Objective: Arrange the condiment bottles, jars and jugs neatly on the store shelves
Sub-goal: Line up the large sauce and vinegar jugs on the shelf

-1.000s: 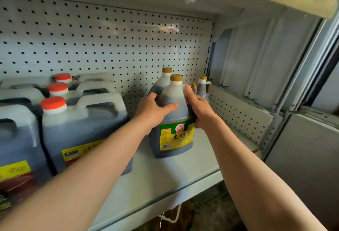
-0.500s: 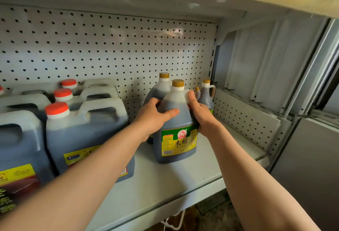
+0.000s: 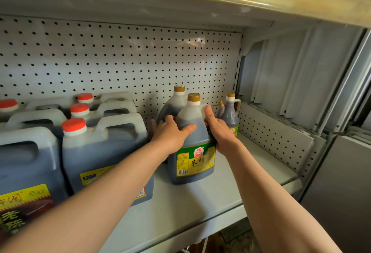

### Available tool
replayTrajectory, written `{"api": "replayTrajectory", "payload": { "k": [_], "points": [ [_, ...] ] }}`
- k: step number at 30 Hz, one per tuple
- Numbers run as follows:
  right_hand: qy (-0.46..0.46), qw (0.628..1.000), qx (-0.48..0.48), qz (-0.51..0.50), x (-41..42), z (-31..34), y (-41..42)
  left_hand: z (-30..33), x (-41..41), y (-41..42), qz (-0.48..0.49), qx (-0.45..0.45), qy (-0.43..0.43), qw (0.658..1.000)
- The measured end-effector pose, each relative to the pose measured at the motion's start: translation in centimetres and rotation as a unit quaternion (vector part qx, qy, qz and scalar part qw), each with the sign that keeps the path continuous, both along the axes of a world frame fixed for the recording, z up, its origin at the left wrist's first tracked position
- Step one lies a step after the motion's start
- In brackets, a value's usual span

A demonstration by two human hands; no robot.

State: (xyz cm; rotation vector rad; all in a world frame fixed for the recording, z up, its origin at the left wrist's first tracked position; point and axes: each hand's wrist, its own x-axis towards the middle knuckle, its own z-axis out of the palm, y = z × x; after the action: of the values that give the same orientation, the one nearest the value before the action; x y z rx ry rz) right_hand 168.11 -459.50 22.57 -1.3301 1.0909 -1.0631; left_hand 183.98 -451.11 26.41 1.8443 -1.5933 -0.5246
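Observation:
A dark vinegar jug [image 3: 191, 148] with a gold cap and a green-and-yellow label stands upright on the grey shelf [image 3: 200, 202]. My left hand [image 3: 170, 134] grips its left shoulder, thumb across the front. My right hand [image 3: 218, 130] wraps its right side, thumb pointing up along the neck. A second gold-capped jug [image 3: 174, 102] stands right behind it against the pegboard. Two smaller handled bottles [image 3: 229, 112] stand to the right, partly hidden by my right hand.
Several large red-capped jugs [image 3: 100, 148] with handles fill the shelf's left half in rows. The perforated back panel [image 3: 120, 62] and a side panel [image 3: 271, 136] bound the shelf. Another shelf hangs close overhead. Bare shelf surface lies in front of the held jug.
Both hands keep the same hold on the jug. The view has shifted slightly, and the jug sits a bit farther back toward the one behind it.

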Motion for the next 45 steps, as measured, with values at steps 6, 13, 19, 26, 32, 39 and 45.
{"api": "replayTrajectory", "payload": {
  "k": [6, 13, 19, 26, 32, 39, 45],
  "points": [
    [0.007, 1.000, -0.003, 0.014, 2.2, 0.0, -0.5, 0.4, -0.4, 0.1, 0.055, 0.016, 0.019, 0.998],
    [0.010, 0.999, -0.025, 0.023, 3.2, -0.4, -1.0, 0.2, 0.1, -0.3, 0.068, -0.011, 0.056, 0.996],
    [0.017, 0.999, -0.027, 0.029, 3.3, -0.4, -0.7, -0.3, 0.0, -0.2, 0.064, -0.065, 0.071, 0.993],
    [0.000, 0.998, -0.042, 0.036, 4.2, -0.7, 0.0, -0.8, -0.1, 0.2, 0.085, -0.125, 0.069, 0.986],
    [-0.033, 0.994, -0.074, 0.071, 3.2, -2.1, 0.9, -1.2, 0.1, 0.1, 0.067, -0.131, 0.101, 0.984],
    [-0.091, 0.978, -0.116, 0.148, 1.2, -5.9, 1.9, -1.3, 0.2, 0.1, 0.050, -0.146, 0.140, 0.978],
    [-0.093, 0.976, -0.121, 0.156, 0.9, -5.8, 2.4, 0.1, 0.8, -0.1, -0.002, -0.109, 0.187, 0.976]
  ]
}}
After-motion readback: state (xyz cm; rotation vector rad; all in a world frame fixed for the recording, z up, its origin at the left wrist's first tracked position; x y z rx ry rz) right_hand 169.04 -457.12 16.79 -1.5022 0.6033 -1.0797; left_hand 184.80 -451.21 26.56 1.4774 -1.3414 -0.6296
